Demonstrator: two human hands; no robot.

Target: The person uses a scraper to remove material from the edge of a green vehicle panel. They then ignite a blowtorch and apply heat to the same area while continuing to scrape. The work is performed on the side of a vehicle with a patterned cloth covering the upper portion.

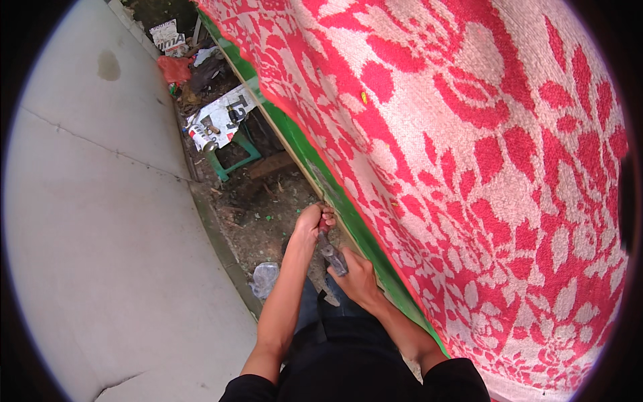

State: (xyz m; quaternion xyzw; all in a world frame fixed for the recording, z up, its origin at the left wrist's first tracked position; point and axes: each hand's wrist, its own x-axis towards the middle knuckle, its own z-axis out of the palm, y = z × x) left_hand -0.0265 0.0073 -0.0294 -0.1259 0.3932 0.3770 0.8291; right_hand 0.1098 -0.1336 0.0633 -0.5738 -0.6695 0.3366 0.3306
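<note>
My left hand [313, 221] is closed around the red upper end of a hand tool [330, 249], pressed against the green painted edge [315, 164] of a board. My right hand [356, 278] grips the tool's grey lower end, just below the left hand. A thick red and white flowered cloth [469, 154] lies over the board and fills the right side of the view. What the tool's tip touches is hidden by my fingers.
Pale concrete slabs [100, 201] fill the left side. Between them and the board runs a strip of bare soil [258, 208] with a green stool [231, 157] holding a printed sheet and small cans, a red bag [175, 68] and a crumpled clear plastic bag [265, 278].
</note>
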